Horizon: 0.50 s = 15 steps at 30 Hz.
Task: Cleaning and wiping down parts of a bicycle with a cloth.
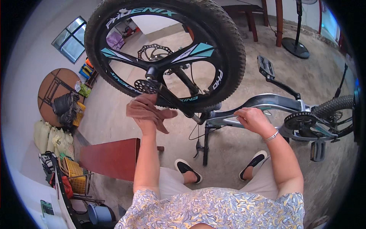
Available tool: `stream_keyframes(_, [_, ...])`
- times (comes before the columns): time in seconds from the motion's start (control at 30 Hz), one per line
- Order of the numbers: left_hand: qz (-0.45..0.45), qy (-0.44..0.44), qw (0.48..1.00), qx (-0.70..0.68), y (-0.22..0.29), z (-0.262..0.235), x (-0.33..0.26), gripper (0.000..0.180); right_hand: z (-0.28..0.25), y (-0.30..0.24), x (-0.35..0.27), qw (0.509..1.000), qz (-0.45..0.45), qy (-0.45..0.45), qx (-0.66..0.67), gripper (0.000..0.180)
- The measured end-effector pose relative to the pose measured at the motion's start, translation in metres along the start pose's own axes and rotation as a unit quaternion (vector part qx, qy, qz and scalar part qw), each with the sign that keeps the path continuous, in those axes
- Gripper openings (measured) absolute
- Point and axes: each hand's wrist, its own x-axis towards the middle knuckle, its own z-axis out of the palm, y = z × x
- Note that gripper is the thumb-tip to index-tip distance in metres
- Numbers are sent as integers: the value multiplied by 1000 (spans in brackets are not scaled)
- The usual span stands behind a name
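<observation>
A bicycle is turned over, its black front wheel (pixel 225 53) raised toward me and its grey-silver frame (pixel 274 100) stretching right. In my left hand (pixel 143 125) is a bunched brown cloth (pixel 146 108), which hides most of the fingers. The cloth is against or just below the round perforated black disc (pixel 148 86) at the fork's end, beside the wheel. My right hand (pixel 254 120), with a bracelet on the wrist, has its fingers curled over the frame tube; the fingertips are partly hidden. A handlebar grip (pixel 205 155) points down between my feet.
A dark red bench (pixel 110 158) stands close on my left. Beyond it are a folded round table (pixel 47 91), pale sacks (pixel 51 139) and yellow crates (pixel 74 175). Rightward are a pedal (pixel 265 66), the chainring (pixel 299 120) and rear wheel (pixel 337 108). A fan base (pixel 295 47) stands farther back.
</observation>
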Motion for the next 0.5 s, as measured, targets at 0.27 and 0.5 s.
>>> stream_keyframes(0.27, [-281, 90, 931, -217, -2, 110, 8, 37, 4, -8, -3, 1000, 4, 13, 12, 18])
stream_keyframes(0.5, [-330, 96, 871, -350, 7, 138, 41, 32, 2, -1, -10, 1000, 9, 12, -11, 17])
